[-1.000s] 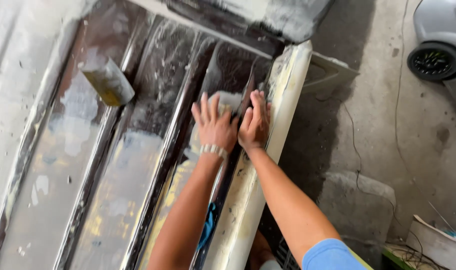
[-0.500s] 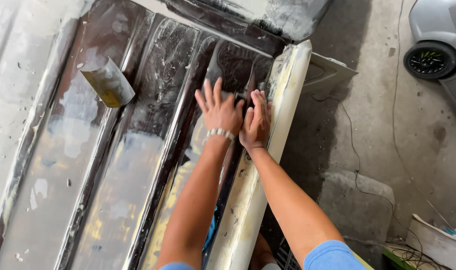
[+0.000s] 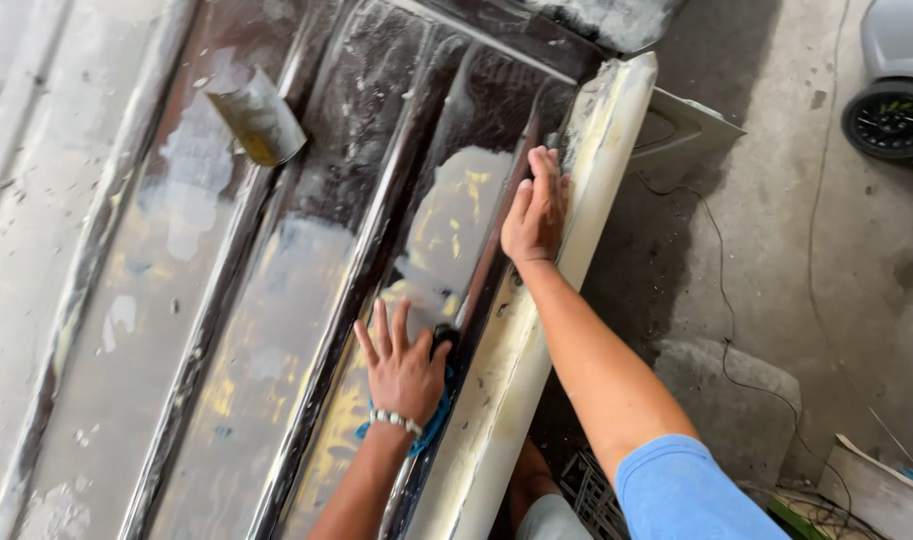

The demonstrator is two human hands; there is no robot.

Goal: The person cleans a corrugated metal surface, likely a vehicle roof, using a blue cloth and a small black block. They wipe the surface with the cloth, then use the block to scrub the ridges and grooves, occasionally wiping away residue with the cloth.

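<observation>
At about ten o'clock in our view a putty scraper (image 3: 258,118) lies tilted on the ribbed metal panel (image 3: 226,330), well apart from both hands. The panel fills the left and middle of the view, dark and glossy, with pale grey and yellowish filler patches (image 3: 454,215) between its raised ribs.

Toward six o'clock we see the left hand (image 3: 401,362), a beaded bracelet (image 3: 394,420) on its wrist. Its fingers are spread and laid flat, palm down, pressing on a blue cloth or pad (image 3: 434,420) that shows only as an edge under the palm and heel; the fingers are open rather than curled around anything. The hand lies in the channel just left of the panel's pale, filler-coated edge rail (image 3: 536,340).

Up toward one o'clock from it, the right hand (image 3: 536,210) rests flat with fingers straight and together, pointing to twelve o'clock, touching the channel wall and the inner side of the edge rail; it grips nothing. The forearm runs down to a blue sleeve (image 3: 681,490) at five o'clock.

At three o'clock lies the concrete floor (image 3: 776,230) with a thin cable (image 3: 721,300) trailing over it, and at two o'clock a car wheel (image 3: 888,122).
</observation>
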